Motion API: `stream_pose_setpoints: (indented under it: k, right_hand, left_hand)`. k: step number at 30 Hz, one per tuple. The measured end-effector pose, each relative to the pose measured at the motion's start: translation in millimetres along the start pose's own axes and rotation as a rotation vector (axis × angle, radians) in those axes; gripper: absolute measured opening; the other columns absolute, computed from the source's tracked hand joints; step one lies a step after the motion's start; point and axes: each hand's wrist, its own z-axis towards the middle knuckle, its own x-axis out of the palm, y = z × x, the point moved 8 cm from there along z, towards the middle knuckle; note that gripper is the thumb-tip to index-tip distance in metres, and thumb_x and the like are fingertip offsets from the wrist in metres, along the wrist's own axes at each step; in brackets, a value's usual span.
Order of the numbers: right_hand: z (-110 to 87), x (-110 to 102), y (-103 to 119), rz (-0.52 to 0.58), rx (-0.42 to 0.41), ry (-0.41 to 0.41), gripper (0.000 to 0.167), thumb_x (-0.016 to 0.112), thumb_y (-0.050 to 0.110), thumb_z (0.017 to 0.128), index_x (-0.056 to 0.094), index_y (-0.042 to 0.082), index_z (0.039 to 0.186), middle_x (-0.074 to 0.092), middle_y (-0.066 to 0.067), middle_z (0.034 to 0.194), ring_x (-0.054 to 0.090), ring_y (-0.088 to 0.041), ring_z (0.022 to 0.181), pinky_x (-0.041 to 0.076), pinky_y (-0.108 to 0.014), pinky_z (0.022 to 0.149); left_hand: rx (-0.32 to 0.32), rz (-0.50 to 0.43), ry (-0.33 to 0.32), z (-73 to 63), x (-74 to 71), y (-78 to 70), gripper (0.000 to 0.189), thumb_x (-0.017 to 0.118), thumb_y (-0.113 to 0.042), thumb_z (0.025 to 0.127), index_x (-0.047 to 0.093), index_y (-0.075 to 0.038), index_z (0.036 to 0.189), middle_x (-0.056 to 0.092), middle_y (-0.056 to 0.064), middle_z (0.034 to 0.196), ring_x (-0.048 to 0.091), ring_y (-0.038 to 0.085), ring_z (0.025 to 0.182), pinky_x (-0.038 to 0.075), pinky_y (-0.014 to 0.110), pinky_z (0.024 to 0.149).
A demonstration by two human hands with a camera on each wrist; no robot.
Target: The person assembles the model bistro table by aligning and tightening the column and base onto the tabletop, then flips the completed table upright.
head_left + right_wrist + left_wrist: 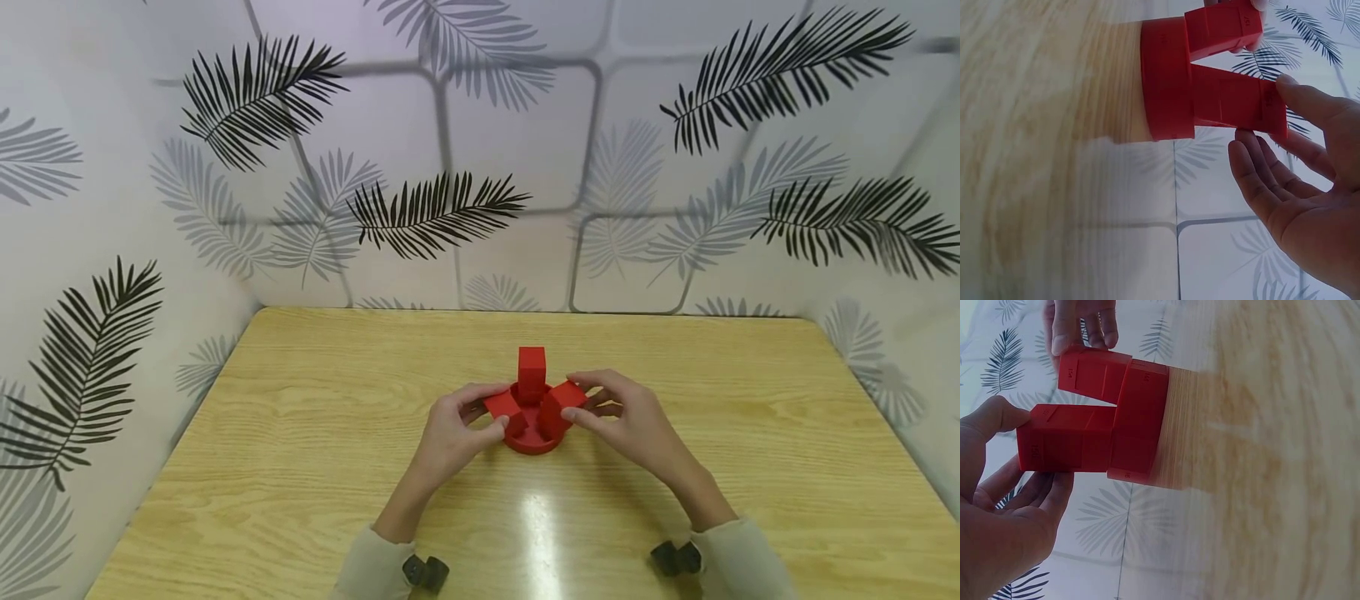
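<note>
A round red holder (pixel 533 447) with a low rim stands on the table, and red blocks rise out of it. My left hand (pixel 450 433) pinches the left red block (pixel 506 408) between thumb and fingers near its upper end. On the other side, my right hand (pixel 633 421) grips the right red block (pixel 557 412) the same way. Both held blocks have their lower ends inside the holder, and the right one leans outward. Behind them a third red block (pixel 532 375) stands upright, touched by neither hand. Small markings on the blocks are too blurred to read.
The wooden table (pixel 300 467) runs back to a wall (pixel 517 125) printed with feather-like leaves. Similar panels close in the left and right sides. Dark wrist devices (pixel 425 573) sit at both light sleeves. A bright reflection lies in front of the holder.
</note>
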Motion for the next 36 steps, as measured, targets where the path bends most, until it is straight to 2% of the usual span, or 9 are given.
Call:
stream_pose_setpoints:
  k: [5, 10, 15, 22, 30, 36]
  right_hand:
    - [-2.3, -7.0, 1.9, 0.006, -0.004, -0.005, 0.041, 0.086, 0.019, 0.085, 0.070, 0.008, 0.122, 0.072, -0.006, 0.116, 0.072, -0.022, 0.098, 0.062, -0.035, 0.083]
    - [-2.7, -9.1, 4.1, 0.032, -0.007, -0.018, 0.033, 0.088, 0.017, 0.083, 0.071, 0.010, 0.111, 0.073, -0.004, 0.109, 0.073, -0.022, 0.099, 0.061, -0.033, 0.084]
    - [-2.4, -5.9, 4.6, 0.019, -0.018, -0.023, 0.033, 0.087, 0.017, 0.084, 0.072, 0.010, 0.112, 0.074, -0.003, 0.108, 0.072, -0.021, 0.097, 0.062, -0.036, 0.084]
    - [-4.0, -0.9, 6.8, -0.012, -0.065, -0.052, 0.031, 0.086, 0.014, 0.085, 0.073, 0.009, 0.112, 0.074, -0.003, 0.106, 0.071, -0.020, 0.092, 0.063, -0.038, 0.080]
    - [-4.8, 1.4, 16.4, -0.091, -0.080, -0.086, 0.029, 0.086, 0.007, 0.082, 0.071, 0.006, 0.107, 0.073, -0.003, 0.101, 0.070, -0.016, 0.085, 0.063, -0.037, 0.077]
    - [-6.0, 3.0, 19.0, -0.122, -0.078, -0.122, 0.026, 0.086, 0.006, 0.082, 0.069, 0.005, 0.102, 0.073, -0.003, 0.095, 0.069, -0.015, 0.079, 0.063, -0.037, 0.073]
  left_hand:
    - [-0.011, 0.006, 0.000, -0.8, 0.6, 0.7, 0.041, 0.070, 0.003, 0.089, 0.067, 0.003, 0.130, 0.066, 0.014, 0.130, 0.064, 0.029, 0.117, 0.051, 0.041, 0.105]
    - [0.001, 0.016, 0.005, 0.1, 0.7, 0.7, 0.040, 0.072, 0.003, 0.090, 0.067, 0.006, 0.129, 0.066, 0.015, 0.129, 0.064, 0.029, 0.118, 0.051, 0.038, 0.104]
    - [0.017, 0.008, 0.005, -0.4, -0.5, -0.7, 0.039, 0.074, 0.002, 0.090, 0.067, 0.006, 0.128, 0.065, 0.016, 0.128, 0.062, 0.030, 0.119, 0.052, 0.033, 0.103]
    - [0.015, 0.024, -0.019, -1.6, -2.2, -0.5, 0.039, 0.079, -0.004, 0.089, 0.070, 0.002, 0.127, 0.067, 0.013, 0.122, 0.064, 0.029, 0.114, 0.054, 0.037, 0.100]
    - [-0.010, 0.036, -0.051, -1.6, -3.2, -0.5, 0.039, 0.080, -0.004, 0.087, 0.072, 0.001, 0.125, 0.069, 0.011, 0.118, 0.066, 0.026, 0.111, 0.055, 0.034, 0.098]
    - [-0.033, 0.026, -0.083, -1.5, -5.8, 1.6, 0.035, 0.083, -0.006, 0.085, 0.074, -0.001, 0.119, 0.071, 0.011, 0.119, 0.067, 0.028, 0.109, 0.056, 0.038, 0.097]
